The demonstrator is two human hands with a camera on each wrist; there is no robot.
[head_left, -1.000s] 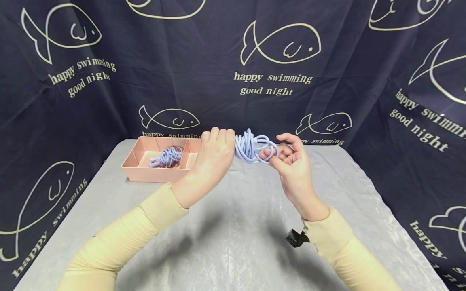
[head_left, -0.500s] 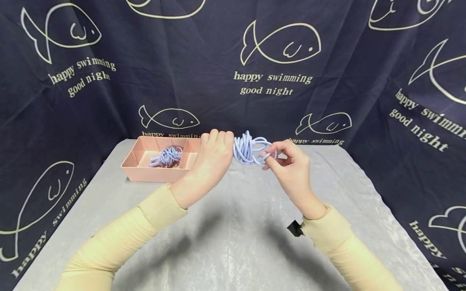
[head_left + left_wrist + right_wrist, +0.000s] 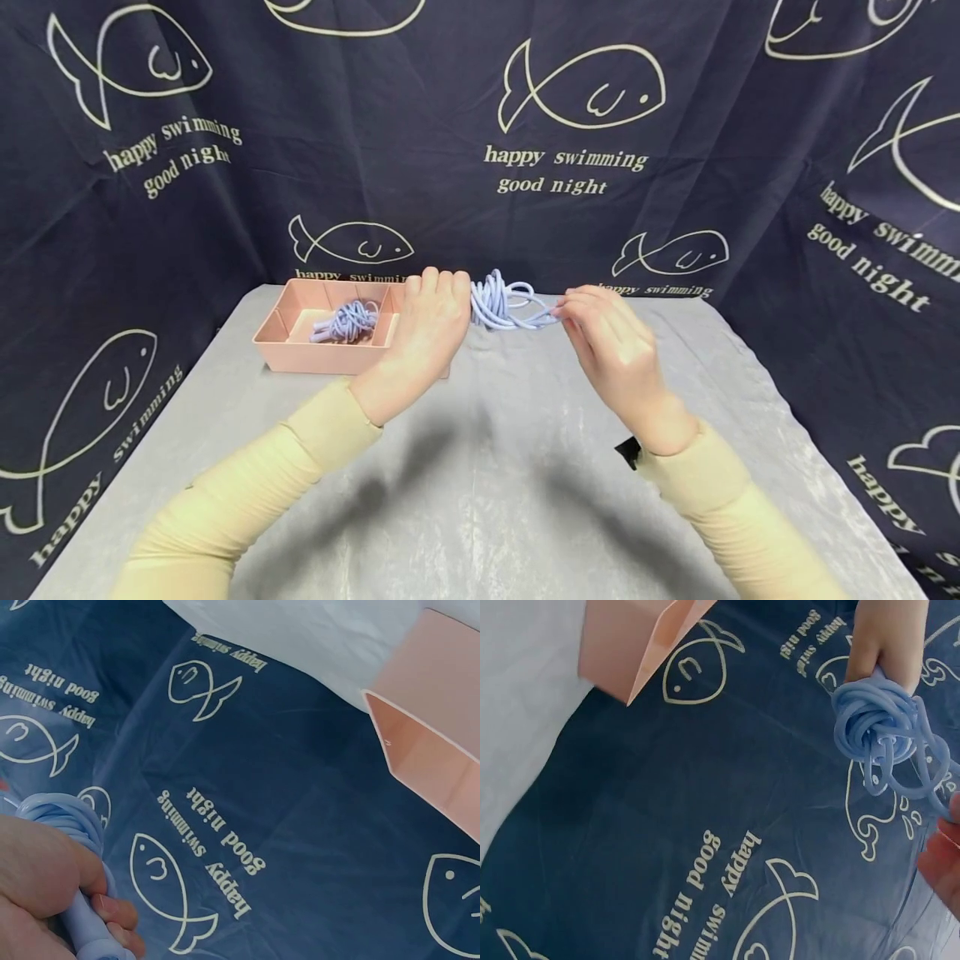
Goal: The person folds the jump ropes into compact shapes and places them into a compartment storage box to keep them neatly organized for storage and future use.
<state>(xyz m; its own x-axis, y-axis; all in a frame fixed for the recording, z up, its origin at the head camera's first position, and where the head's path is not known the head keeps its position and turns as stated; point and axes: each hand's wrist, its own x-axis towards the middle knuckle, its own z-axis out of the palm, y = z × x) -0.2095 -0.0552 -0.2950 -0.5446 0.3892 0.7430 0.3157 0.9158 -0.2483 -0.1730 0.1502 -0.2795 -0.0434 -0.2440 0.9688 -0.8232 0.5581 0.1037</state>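
A light blue jump rope (image 3: 491, 302), wound into a bundle, stretches between my two hands above the table. My left hand (image 3: 427, 321) grips its handle end; in the left wrist view the fingers curl round a smooth blue handle (image 3: 88, 926). With fingertips and thumb, my right hand (image 3: 618, 350) pinches a loop that runs out to the right of the bundle. The wound coils (image 3: 870, 724) and trailing loops show clearly in the right wrist view. A second bundled jump rope (image 3: 351, 322) lies inside the pink box (image 3: 322, 360), left of the divider.
The pink box stands at the back left of the grey-covered table (image 3: 480, 500), partly hidden behind my left hand. A dark blue curtain (image 3: 420, 167) with fish drawings hangs close behind the table and on both sides.
My right hand has taken a closer pinch on the loop, turned over and drawn it out to the right. My left hand and the bundle have shifted slightly left.
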